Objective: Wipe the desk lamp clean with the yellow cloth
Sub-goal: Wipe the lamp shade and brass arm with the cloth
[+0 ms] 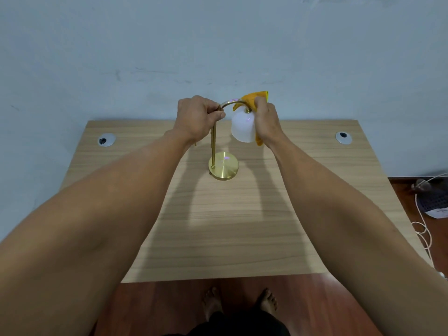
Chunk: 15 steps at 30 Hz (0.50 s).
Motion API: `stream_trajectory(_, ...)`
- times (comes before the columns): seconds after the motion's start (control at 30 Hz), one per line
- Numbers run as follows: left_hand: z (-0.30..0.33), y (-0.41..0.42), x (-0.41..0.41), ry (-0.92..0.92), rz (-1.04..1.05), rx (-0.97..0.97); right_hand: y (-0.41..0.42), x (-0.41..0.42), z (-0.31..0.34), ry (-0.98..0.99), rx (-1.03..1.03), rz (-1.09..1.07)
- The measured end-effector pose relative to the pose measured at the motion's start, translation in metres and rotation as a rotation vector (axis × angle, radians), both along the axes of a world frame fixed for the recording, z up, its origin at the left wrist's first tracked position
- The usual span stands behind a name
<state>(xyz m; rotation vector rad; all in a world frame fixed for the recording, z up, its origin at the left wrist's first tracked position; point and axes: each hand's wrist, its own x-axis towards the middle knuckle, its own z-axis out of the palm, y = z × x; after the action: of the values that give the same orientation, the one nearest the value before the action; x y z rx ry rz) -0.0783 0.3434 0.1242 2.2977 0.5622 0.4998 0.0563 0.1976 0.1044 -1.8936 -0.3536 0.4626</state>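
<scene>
A desk lamp stands near the middle of the wooden desk (218,226), with a round brass base (224,166), a thin brass stem, a curved neck and a white shade (243,127) hanging down. My left hand (197,116) grips the top of the stem where the neck begins to curve. My right hand (265,122) holds the yellow cloth (252,98) against the right side and top of the shade. Part of the cloth pokes out below my palm; the rest is hidden behind my hand.
Two round cable grommets sit in the desk's far corners, one on the left (106,139) and one on the right (343,138). A pale wall stands right behind the desk. On the floor at right lie a white cable (423,229) and a dark object (434,202).
</scene>
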Motion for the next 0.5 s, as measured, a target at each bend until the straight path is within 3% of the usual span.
stream_trajectory(0.17,-0.002,0.000,-0.001,0.004,0.014,0.001,0.001,0.005,0.008,0.255,0.114,-0.220)
stream_trajectory(0.27,-0.002,0.001,-0.001,-0.004,0.019,-0.001,0.003,-0.001,0.005,0.162,0.221,-0.116)
stream_trajectory(0.4,-0.001,-0.001,0.000,0.007,0.014,-0.006,0.004,-0.006,0.005,0.012,0.079,-0.001)
stream_trajectory(0.5,-0.001,-0.001,0.000,0.014,0.017,0.000,0.003,0.000,0.002,0.075,0.052,-0.053)
